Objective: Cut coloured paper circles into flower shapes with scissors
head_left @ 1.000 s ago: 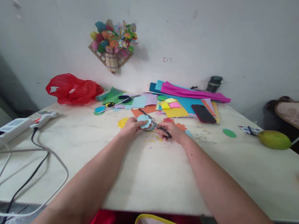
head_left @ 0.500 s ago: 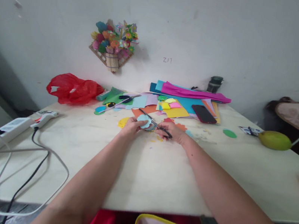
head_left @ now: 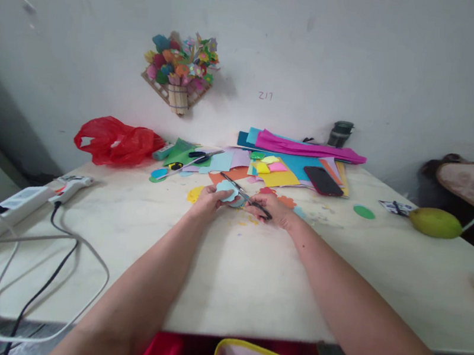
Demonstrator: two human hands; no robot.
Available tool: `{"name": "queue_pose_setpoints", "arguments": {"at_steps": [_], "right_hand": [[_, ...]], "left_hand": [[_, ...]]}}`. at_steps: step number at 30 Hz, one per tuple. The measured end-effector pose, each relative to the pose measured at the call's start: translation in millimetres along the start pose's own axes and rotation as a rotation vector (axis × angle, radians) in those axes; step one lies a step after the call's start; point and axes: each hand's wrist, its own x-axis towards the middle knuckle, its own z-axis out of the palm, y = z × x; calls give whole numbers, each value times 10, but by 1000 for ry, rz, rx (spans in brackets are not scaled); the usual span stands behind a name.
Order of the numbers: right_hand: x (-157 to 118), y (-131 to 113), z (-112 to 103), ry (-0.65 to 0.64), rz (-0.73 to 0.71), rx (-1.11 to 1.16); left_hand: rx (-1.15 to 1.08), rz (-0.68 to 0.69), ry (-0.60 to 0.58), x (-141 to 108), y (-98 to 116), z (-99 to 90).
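The wall rises behind the paper flower, with handwritten red marks reading roughly "217" above and slightly right of it. The table has bare room from just nearer than the paper flower to its front edge, between the forearms. Coloured paper sheets lie beyond the paper flower; a phone is on them, farther right. The right hand has its fingers closed round the handles of the scissors, whose blades reach up beside the light blue paper flower. The left hand pinches that flower between thumb and fingers, nearly closed. Yellow scraps lie nearer and right.
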Motion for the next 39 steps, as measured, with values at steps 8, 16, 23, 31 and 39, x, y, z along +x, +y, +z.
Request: {"name": "queue_pose_setpoints", "arguments": {"at_steps": [8, 16, 23, 31, 39], "right_hand": [[25, 36, 1, 18, 10, 97], [40, 41, 15, 3, 15, 124], [35, 30, 28, 33, 25, 95], [-1, -4, 37, 21, 8, 67], [-37, -13, 51, 10, -32, -58]], "left_hand": [[-26, -7, 10, -7, 11, 3], [-13, -3, 0, 27, -16, -46], [-10, -2, -11, 41, -23, -63], [-13, -9, 0, 42, -27, -67], [15, -7, -18, 34, -30, -66]]}}
